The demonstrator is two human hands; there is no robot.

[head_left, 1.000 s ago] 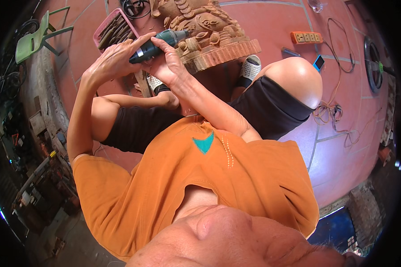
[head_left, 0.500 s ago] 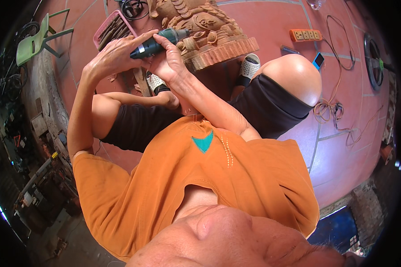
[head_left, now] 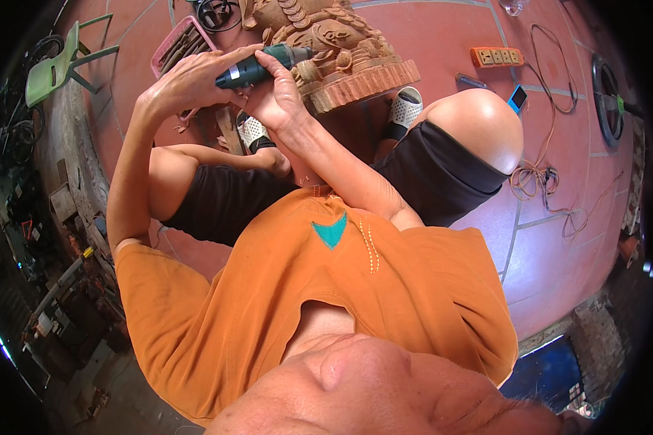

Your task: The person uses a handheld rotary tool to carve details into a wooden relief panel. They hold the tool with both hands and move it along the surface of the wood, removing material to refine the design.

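Observation:
A dark green handheld power tool (head_left: 255,71) with a grey nose, which looks like a rotary grinder, is held between both my hands. My left hand (head_left: 189,83) wraps over its back end, thumb side toward the tool. From below, my right hand (head_left: 277,103) grips its body, fingers partly hidden behind it. The nose points right, at the side of a carved wooden sculpture (head_left: 341,54) with a grooved base. Whether the tip touches the wood cannot be seen.
At the left, a pink basket (head_left: 168,70) holds long tools, near a green chair (head_left: 54,71). An orange power strip (head_left: 497,57), a phone (head_left: 517,98) and tangled cords (head_left: 537,177) lie on the tiled floor at the right. Wood scraps (head_left: 229,130) lie by my left foot.
Both hands and the tool have shifted slightly up and to the right, nearer the sculpture. The grip on the tool looks the same.

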